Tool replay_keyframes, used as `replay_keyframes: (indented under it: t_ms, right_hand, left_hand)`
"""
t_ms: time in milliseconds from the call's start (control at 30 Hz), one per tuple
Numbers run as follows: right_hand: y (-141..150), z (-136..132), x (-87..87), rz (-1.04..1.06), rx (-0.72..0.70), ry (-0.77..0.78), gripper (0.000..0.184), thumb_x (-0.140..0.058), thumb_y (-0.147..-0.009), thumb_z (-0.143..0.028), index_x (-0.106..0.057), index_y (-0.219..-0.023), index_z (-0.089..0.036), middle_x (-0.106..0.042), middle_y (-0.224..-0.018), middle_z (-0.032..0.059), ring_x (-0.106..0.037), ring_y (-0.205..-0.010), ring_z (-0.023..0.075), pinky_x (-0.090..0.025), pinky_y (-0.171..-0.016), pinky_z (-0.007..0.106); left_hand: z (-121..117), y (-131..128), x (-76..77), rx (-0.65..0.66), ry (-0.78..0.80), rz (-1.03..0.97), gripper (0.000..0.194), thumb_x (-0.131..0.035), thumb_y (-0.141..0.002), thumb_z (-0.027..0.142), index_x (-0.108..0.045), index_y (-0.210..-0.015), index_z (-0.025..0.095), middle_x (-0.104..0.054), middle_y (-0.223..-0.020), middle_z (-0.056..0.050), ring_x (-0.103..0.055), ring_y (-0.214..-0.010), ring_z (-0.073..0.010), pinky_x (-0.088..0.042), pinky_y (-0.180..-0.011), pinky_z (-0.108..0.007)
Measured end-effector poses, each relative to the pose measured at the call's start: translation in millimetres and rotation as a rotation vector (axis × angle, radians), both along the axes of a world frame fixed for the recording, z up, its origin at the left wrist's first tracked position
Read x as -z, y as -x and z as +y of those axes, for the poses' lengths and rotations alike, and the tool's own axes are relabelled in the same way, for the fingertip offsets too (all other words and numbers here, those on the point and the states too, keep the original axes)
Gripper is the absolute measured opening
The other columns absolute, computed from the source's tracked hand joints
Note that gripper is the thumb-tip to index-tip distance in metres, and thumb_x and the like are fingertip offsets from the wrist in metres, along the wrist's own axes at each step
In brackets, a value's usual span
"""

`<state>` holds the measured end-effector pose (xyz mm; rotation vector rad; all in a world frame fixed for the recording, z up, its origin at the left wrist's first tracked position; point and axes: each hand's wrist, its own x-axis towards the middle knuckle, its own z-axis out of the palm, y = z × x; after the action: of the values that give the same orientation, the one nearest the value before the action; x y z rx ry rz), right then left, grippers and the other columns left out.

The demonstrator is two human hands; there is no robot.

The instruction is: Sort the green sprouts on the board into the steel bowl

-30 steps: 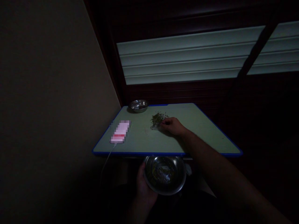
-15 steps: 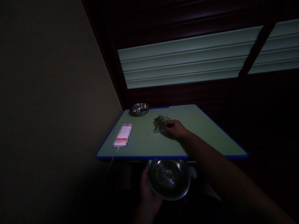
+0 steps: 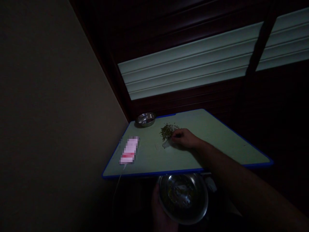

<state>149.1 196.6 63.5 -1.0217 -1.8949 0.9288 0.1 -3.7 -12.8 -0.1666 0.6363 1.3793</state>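
Observation:
My left hand (image 3: 162, 211) grips a shiny metal bowl (image 3: 202, 211) by its left side, just below the table's front edge. Small green bits, too dim to name, lie inside the bowl. On the table, my right hand (image 3: 184, 138) is closed in a pinch at the right side of a loose pile of small green-brown bits (image 3: 166, 131). A see-through piece (image 3: 166, 144), perhaps plastic, shows by its fingertips. Whether the fingers hold that piece cannot be made out.
The pale green table (image 3: 224, 145) has a blue rim. A second, smaller metal bowl (image 3: 146, 120) stands at its back left corner. A phone-like device (image 3: 129, 149), blurred out, lies at the left with a white cable (image 3: 117, 185) hanging over the edge. A wall rises at left.
The view has tilted and shifted, so the table and bowls appear lower and a little to the right. My right hand stays at the pile, and my left hand keeps the bowl.

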Motion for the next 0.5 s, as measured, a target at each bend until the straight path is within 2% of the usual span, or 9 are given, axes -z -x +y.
replay_keyframes:
  t_ms: [133,233,500]
  right_hand:
    - [-1,-1,-3.9,0.035,0.025,0.013,0.014,-0.062,-0.066,-0.028,-0.064,-0.065,-0.015,-0.061,-0.064,0.0012,-0.054,-0.063,0.0136,-0.042,-0.063,0.027]
    - [-2,-1,-5.2,0.030,0.006,0.010,0.015,-0.063,-0.066,-0.030,-0.064,-0.066,-0.015,-0.062,-0.066,0.0023,-0.055,-0.066,0.0149,-0.043,-0.066,0.028]
    - [-1,-6,-6.7,-0.053,-0.086,0.040,0.015,-0.062,-0.068,-0.027,-0.067,-0.072,-0.014,-0.063,-0.068,0.0028,-0.055,-0.065,0.0138,-0.043,-0.066,0.028]
  left_hand:
    - [0,2,3.4,-0.029,0.012,0.009,0.036,-0.048,-0.086,0.041,-0.077,-0.085,0.019,-0.077,-0.090,-0.009,-0.068,-0.095,-0.0277,-0.041,-0.099,-0.046]
    - [-1,4,3.6,-0.043,-0.002,0.025,0.033,-0.050,-0.085,0.039,-0.076,-0.088,0.020,-0.077,-0.094,-0.009,-0.067,-0.098,-0.0277,-0.042,-0.098,-0.046]
    - [4,2,-6.9,-0.062,0.051,0.024,0.031,-0.052,-0.084,0.037,-0.075,-0.085,0.017,-0.077,-0.088,-0.011,-0.065,-0.103,-0.0293,-0.044,-0.096,-0.044]
